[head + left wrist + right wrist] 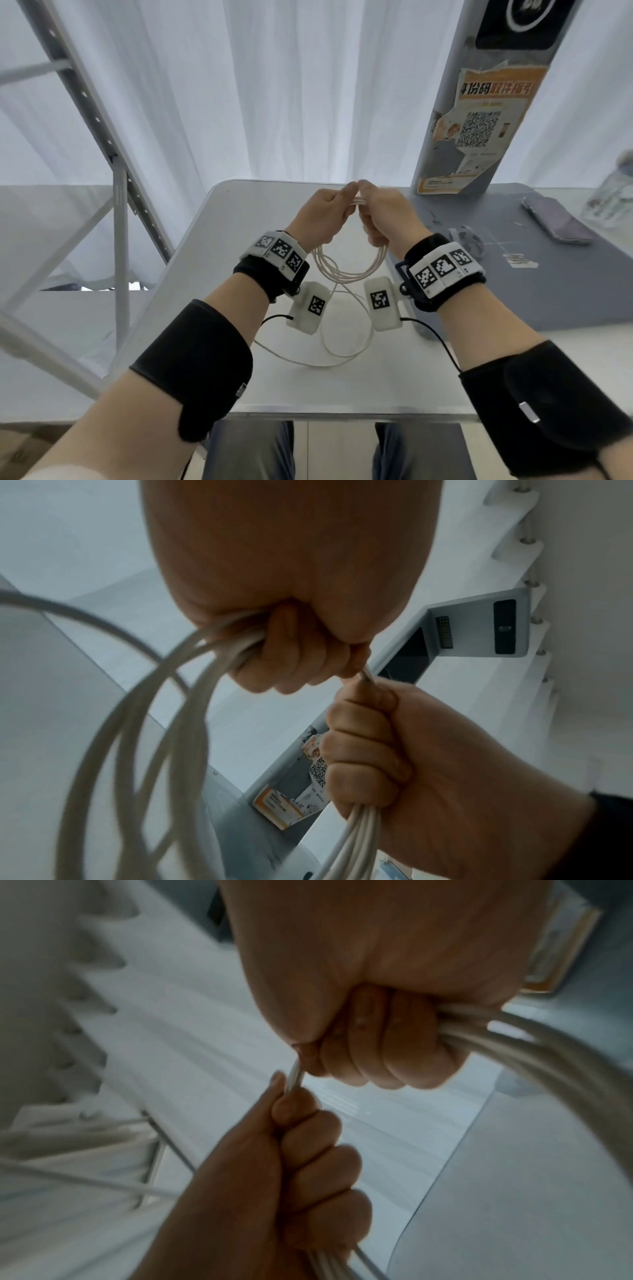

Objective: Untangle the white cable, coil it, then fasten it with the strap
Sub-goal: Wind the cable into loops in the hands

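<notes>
In the head view my left hand and right hand are raised above the white table, fists touching. Each grips the top of the coiled white cable, whose several loops hang down between my wrists. A loose length of cable trails in curves on the table below. In the left wrist view my left hand curls round the bundled cable, with my right hand just below it. From the right wrist, the right hand clasps the cable above the left hand. I cannot pick out a strap.
A grey pillar with an orange poster stands at the back right. A phone, a clear jar and small clear items lie on the grey surface to the right. A metal frame rises at the left.
</notes>
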`<state>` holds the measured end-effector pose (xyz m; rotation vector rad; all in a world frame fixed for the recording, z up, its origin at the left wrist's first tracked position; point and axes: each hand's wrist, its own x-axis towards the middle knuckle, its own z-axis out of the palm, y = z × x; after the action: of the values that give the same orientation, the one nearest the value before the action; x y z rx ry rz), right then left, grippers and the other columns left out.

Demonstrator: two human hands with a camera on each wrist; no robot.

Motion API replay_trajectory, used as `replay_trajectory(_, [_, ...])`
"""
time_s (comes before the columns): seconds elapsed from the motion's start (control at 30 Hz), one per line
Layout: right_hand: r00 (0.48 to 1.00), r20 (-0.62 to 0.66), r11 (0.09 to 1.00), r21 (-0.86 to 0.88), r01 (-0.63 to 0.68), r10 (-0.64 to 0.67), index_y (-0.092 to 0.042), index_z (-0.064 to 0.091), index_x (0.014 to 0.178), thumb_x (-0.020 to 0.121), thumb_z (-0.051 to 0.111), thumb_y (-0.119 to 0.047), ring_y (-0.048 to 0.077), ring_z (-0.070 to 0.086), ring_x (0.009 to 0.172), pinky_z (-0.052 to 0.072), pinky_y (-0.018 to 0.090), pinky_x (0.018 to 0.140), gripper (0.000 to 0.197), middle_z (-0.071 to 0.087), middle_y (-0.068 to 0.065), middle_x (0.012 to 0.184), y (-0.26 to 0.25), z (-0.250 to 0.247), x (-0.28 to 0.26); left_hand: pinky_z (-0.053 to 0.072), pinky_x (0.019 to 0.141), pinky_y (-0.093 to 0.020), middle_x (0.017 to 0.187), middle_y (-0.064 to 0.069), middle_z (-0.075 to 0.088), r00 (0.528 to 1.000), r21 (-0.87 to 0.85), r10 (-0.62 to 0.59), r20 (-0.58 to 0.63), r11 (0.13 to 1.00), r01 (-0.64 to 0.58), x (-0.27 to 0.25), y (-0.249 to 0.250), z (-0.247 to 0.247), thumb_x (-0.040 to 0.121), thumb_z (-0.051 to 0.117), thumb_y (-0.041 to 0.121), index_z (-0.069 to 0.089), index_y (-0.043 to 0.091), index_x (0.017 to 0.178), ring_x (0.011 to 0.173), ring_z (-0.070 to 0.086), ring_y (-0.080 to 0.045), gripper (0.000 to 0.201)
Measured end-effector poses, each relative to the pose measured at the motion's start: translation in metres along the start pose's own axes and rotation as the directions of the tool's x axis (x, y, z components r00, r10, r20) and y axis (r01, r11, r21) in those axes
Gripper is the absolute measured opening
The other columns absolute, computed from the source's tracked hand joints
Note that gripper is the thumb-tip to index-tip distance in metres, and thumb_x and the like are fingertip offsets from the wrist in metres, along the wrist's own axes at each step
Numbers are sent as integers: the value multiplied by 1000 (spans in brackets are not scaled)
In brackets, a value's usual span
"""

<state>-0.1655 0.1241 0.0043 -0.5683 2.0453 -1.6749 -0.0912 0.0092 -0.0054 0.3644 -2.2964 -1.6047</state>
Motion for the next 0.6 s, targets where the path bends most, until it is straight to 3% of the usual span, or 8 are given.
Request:
replay_trajectory(0.13, [999, -43, 982, 189, -23, 32, -20, 38, 57, 106, 43, -38, 16, 21, 39, 18, 24, 43, 52, 31, -2, 48, 13, -2, -8, 24, 44, -24, 53, 3, 31, 998, -98, -53, 24, 994, 55, -8, -10, 1, 104, 38, 51, 41, 19, 61, 46, 24, -15, 53])
replay_trajectory(0.3, [989, -132, 951, 308, -19, 62, -21, 37, 54, 106, 43, -37, 15, 20, 36, 19, 23, 41, 55, 30, -3, 45, 16, -2, -13, 20, 44, -24, 55, 4, 29, 997, -91, -68, 21, 993, 70, -12, -4, 2, 104, 39, 52, 37, 20, 62, 46, 24, -13, 53])
replay_trajectory(0.43, [993, -118, 978, 209, 23, 2, -19, 40, 54, 106, 42, -36, 15, 24, 34, 22, 24, 41, 54, 32, -3, 44, 6, -7, -17, 16, 45, -25, 54, 5, 25, 999, -52, -44, 5, 998, 44, -10, 12, -1, 106, 39, 46, 31, 21, 60, 46, 20, -13, 52])
replay_trajectory(0.6, [999, -10, 991, -130, 30, -32, -15, 46, 61, 103, 43, -43, 16, 28, 36, 25, 22, 41, 51, 37, -2, 44, -23, -13, -21, 24, 47, -26, 50, 7, 30, 1000, 83, 8, 28, 996, -10, -7, 28, -2, 105, 39, 46, 37, 14, 61, 46, 25, -13, 54])
